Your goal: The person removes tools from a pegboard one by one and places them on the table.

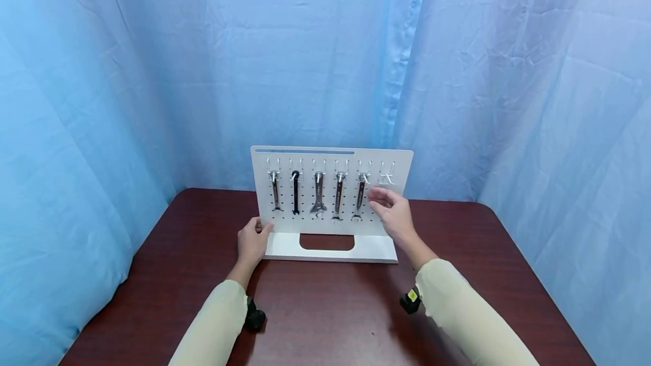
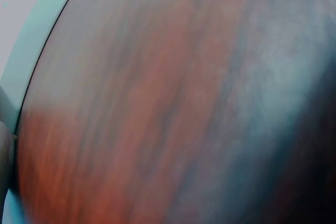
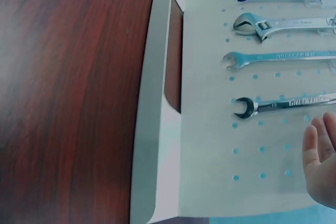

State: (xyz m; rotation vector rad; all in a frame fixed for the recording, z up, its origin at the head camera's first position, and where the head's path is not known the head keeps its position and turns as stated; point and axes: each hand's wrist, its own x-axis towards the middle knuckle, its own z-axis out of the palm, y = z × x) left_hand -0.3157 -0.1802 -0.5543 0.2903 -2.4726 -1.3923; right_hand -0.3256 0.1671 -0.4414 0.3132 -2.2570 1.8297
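Observation:
A white pegboard stand (image 1: 305,227) stands upright on the table with several wrenches hung in a row on its hooks. From left they include a small silver wrench (image 1: 276,194), a black wrench (image 1: 296,194) and an adjustable wrench (image 1: 319,192). Further right hang a silver wrench (image 1: 338,195) and the rightmost combination wrench (image 1: 360,192). My left hand (image 1: 251,242) grips the board's lower left edge, thumb on the front. My right hand (image 1: 394,214) holds nothing; its extended fingers are beside the rightmost wrench, also seen in the right wrist view near that wrench's shank (image 3: 294,103).
A bare hook (image 1: 386,178) is at the board's right end. The board's foot has a cut-out over the dark red wooden table (image 1: 315,309). Blue curtains (image 1: 305,72) hang behind and on both sides. A black wrist camera (image 1: 254,315) sits below the left sleeve.

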